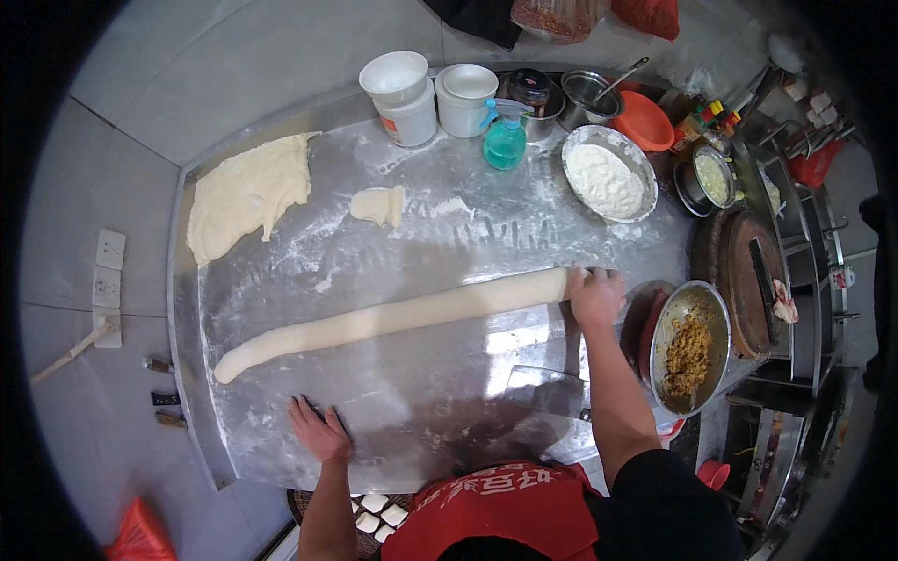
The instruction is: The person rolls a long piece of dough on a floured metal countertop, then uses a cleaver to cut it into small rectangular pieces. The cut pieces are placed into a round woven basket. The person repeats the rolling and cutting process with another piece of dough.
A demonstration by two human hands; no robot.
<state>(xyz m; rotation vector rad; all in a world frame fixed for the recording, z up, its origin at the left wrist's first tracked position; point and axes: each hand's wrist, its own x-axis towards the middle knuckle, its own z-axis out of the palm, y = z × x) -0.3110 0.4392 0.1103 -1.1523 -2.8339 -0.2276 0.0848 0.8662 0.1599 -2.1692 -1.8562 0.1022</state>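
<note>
A long roll of dough (393,315) lies slantwise across a floured metal worktop (421,414). My right hand (598,293) is on the roll's right end, fingers bent over it; whether it grips the dough is hard to tell. Below the roll's left end, my left hand (319,431) rests on the metal with its fingers apart, holding nothing. A ragged sheet of dough (249,193) lies at the back left, and a small dough piece (379,206) lies behind the roll. Near my right forearm is a metal dough cutter or cleaver-like blade (547,390), partly hidden.
A bowl of flour (609,173), a green spray bottle (504,144) and white tubs (409,112) stand at the back. On the right are a steel bowl of brown filling (687,354) and a round chopping board (747,280) with a knife (763,291). White pieces (375,503) lie below the front edge.
</note>
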